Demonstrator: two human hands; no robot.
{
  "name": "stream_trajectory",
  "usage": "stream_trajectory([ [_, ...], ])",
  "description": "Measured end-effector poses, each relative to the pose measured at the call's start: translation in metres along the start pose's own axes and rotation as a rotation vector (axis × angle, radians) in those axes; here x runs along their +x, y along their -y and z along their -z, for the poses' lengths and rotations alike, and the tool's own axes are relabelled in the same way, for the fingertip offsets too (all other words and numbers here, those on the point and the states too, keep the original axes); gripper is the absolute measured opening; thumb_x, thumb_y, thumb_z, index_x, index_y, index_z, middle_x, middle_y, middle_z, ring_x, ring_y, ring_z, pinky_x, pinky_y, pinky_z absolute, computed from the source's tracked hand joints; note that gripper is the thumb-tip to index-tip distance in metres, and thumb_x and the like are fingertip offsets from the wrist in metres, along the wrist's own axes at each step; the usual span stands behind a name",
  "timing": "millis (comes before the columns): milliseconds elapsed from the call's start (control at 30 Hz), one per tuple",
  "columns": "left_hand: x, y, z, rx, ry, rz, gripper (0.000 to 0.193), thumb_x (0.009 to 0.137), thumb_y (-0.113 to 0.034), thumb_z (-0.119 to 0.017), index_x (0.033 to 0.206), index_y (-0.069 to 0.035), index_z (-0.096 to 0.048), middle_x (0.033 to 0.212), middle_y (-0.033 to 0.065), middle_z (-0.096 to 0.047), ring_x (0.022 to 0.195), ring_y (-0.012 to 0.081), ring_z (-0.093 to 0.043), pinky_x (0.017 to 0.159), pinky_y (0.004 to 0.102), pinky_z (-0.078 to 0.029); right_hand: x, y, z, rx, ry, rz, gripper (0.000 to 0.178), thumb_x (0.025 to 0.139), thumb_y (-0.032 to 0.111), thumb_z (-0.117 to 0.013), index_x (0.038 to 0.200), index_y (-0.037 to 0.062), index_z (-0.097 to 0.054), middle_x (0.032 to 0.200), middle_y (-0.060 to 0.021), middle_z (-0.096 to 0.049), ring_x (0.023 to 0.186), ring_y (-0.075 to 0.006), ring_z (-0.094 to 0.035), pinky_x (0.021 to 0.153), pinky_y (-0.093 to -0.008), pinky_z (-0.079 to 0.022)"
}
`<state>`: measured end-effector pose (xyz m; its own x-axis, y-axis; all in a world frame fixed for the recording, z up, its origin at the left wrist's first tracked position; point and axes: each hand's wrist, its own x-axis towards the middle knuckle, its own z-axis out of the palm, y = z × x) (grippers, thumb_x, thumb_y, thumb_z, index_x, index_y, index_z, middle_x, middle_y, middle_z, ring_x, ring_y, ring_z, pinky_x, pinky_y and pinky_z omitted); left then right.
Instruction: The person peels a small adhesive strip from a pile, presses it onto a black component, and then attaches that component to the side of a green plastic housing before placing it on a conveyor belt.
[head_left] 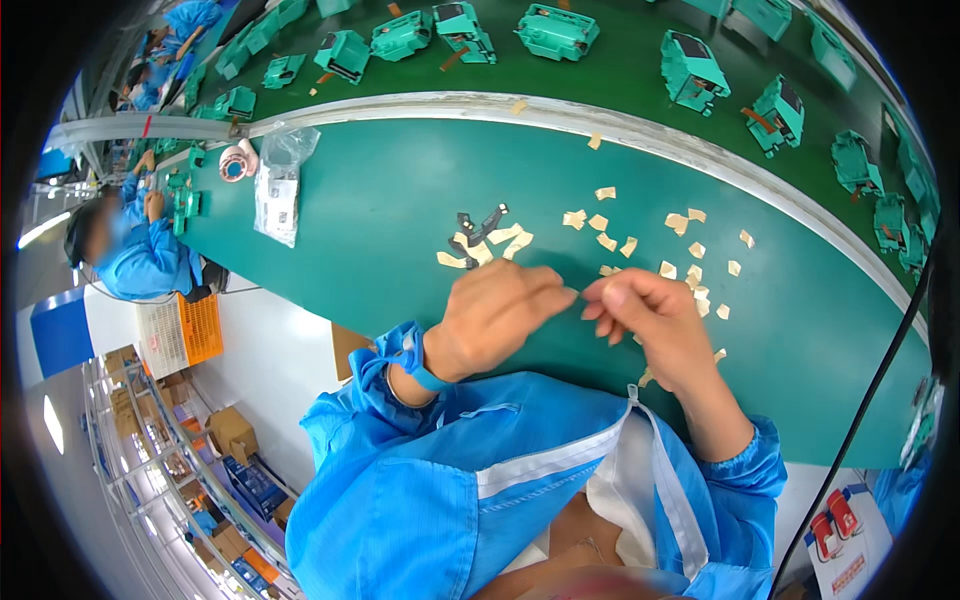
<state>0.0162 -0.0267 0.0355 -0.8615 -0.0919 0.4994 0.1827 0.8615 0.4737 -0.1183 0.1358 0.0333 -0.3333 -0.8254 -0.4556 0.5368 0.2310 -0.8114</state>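
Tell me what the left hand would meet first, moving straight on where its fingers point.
Most likely the right hand, whose fingertips lie just beyond the fingertips of the left hand, though depth is hard to judge from this view.

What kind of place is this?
Probably a factory assembly line: teal housings spaced along what looks like a conveyor, and a co-worker in blue workwear at the long green bench.

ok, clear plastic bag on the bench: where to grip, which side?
Probably the crumpled upper end of the clear plastic bag, coming from the person's right: that end looks loose and bunched, the lower part lies flatter, and a pale round roll sits close on the left.
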Motion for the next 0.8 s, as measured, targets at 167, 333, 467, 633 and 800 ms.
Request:
stream_trajectory([
  [167,0.008,-0.010,-0.006,-0.064,-0.072,-0.159,0.035,0.065,0.010,-0.067,0.098,0.001,-0.059,0.090,0.0147,-0.065,0.075,0.0259,-0.064,0.056,0.0301,-0.047,-0.005,-0.001,-0.005,-0.009,0.033,0.016,0.017,0.088,0.016,-0.063,0.092,-0.0004,-0.066,0.078,-0.0043,-0.064,0.066,-0.0074,-0.056,0.058,-0.0210,-0.045],
  [333,0.017,-0.016,0.000,-0.006,-0.015,-0.145,0.029,0.066,0.012,-0.070,0.092,0.003,-0.062,0.088,0.0173,-0.065,0.074,0.0266,-0.064,0.058,0.0298,-0.049,-0.014,0.001,-0.005,-0.130,-0.038,0.225,0.011,0.084,0.008,-0.066,0.087,-0.0023,-0.067,0.077,-0.0050,-0.064,0.066,-0.0099,-0.057,0.056,-0.0225,-0.045],
  [467,0.017,-0.026,-0.010,-0.225,-0.089,0.063,0.021,0.068,0.004,-0.070,0.089,0.005,-0.064,0.087,0.0148,-0.065,0.072,0.0244,-0.063,0.060,0.0293,-0.050,-0.018,0.006,-0.002,-0.544,-0.164,0.594,0.010,0.079,0.005,-0.069,0.086,-0.0017,-0.067,0.077,-0.0084,-0.063,0.065,-0.0143,-0.058,0.055,-0.0252,-0.045],
  [633,0.025,-0.037,-0.015,-0.384,-0.083,0.176,0.016,0.070,0.006,-0.069,0.086,0.006,-0.064,0.085,0.0144,-0.065,0.070,0.0244,-0.063,0.061,0.0288,-0.051,-0.016,0.002,0.005,-0.662,-0.288,0.940,0.018,0.072,0.000,-0.071,0.090,-0.0009,-0.067,0.081,-0.0108,-0.065,0.066,-0.0177,-0.059,0.057,-0.0276,-0.047],
  [800,0.032,-0.035,-0.013,-0.328,-0.036,0.001,0.019,0.069,0.008,-0.069,0.087,0.006,-0.064,0.087,0.0153,-0.065,0.072,0.0252,-0.064,0.064,0.0298,-0.052,-0.020,0.005,0.005,-0.430,-0.235,0.748,0.019,0.073,-0.003,-0.070,0.091,-0.0008,-0.067,0.083,-0.0112,-0.065,0.067,-0.0184,-0.060,0.057,-0.0269,-0.047],
])
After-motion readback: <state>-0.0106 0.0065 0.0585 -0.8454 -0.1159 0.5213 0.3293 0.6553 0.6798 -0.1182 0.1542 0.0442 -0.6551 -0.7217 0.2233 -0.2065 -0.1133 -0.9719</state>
